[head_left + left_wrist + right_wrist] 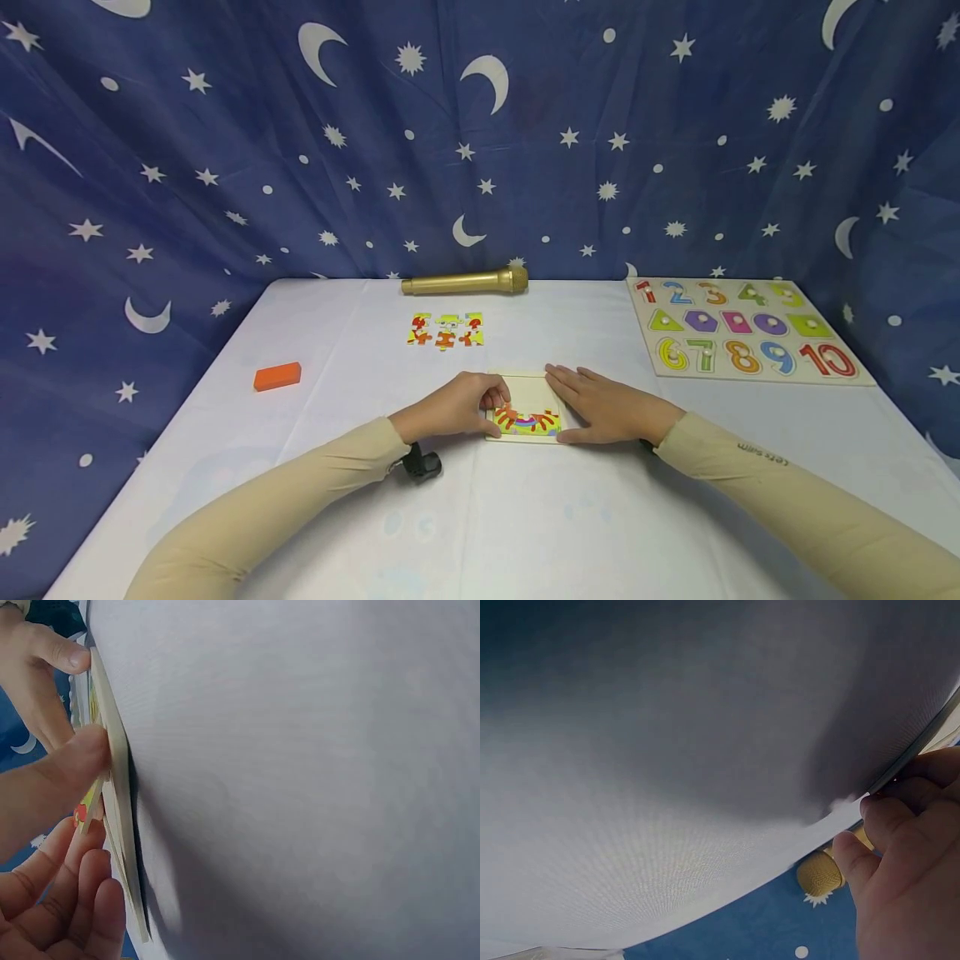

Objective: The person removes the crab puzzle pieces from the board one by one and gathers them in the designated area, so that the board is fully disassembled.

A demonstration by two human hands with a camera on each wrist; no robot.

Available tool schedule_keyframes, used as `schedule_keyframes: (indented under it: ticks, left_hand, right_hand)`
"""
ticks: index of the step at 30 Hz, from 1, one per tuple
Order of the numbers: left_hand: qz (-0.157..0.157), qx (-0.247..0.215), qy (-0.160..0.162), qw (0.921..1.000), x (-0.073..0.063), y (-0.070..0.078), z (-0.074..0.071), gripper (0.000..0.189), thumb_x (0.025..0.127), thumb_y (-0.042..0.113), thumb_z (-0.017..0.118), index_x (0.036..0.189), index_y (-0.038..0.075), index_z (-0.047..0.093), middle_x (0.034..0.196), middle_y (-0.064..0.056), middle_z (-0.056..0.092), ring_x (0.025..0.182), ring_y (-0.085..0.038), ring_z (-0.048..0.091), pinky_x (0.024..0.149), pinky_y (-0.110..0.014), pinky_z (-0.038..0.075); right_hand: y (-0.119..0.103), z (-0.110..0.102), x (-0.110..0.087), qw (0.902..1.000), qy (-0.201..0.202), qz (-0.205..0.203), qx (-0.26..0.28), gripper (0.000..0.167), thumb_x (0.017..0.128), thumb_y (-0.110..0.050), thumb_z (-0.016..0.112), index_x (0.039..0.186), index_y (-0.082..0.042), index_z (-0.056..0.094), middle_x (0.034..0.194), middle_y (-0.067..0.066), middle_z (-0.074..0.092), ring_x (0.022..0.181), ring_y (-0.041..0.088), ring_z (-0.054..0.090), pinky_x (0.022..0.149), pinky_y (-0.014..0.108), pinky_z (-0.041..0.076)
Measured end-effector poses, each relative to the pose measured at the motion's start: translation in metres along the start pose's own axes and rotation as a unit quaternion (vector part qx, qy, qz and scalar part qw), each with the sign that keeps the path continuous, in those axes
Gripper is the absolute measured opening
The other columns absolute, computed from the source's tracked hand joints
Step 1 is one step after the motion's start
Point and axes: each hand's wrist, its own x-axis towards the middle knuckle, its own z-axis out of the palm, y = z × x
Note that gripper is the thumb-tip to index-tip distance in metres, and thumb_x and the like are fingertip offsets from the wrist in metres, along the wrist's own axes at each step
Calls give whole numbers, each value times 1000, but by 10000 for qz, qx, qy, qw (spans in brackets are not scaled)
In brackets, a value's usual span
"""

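Note:
A small wooden puzzle tray point(531, 388) lies in front of me in the head view, with joined yellow and red puzzle pieces point(528, 426) along its near side. My left hand point(459, 405) is at its left edge and pinches a puzzle piece point(84, 813) between thumb and fingers. That piece tilts up from the tray in the left wrist view; fingers cover part of it. My right hand point(609, 407) rests along the tray's right edge, fingers extended. Beyond the tray lie several loose puzzle pieces point(446, 339), set out in two rows.
A gold microphone point(465, 282) lies at the table's back edge. To the left is an orange block point(277, 377). A number and shape board point(757, 379) occupies the back right. Behind the white table point(337, 333) hangs a blue star-patterned cloth point(525, 175).

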Motion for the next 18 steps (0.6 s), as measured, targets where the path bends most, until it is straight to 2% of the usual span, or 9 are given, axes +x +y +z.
schedule_keyframes:
  ticks: [12,18]
  left_hand:
    - [-11,-438,-58,9990,0,-4,-3,36,71,16,82,102,6,67,85,1,64,77,-7,55,69,-17,48]
    - [11,-593,164,9981,-4,-11,-15,36,72,17,81,104,6,68,86,-1,65,77,-9,56,73,-19,51]
  right_hand:
    - [1,0,-1,9999,37,-18,-102,93,87,-65,46,151,-5,15,159,10,10,146,25,15,117,46,19]
    - [-1,-1,0,10000,-16,12,-31,93,87,-65,46,151,-5,14,159,9,10,146,25,13,117,46,18]
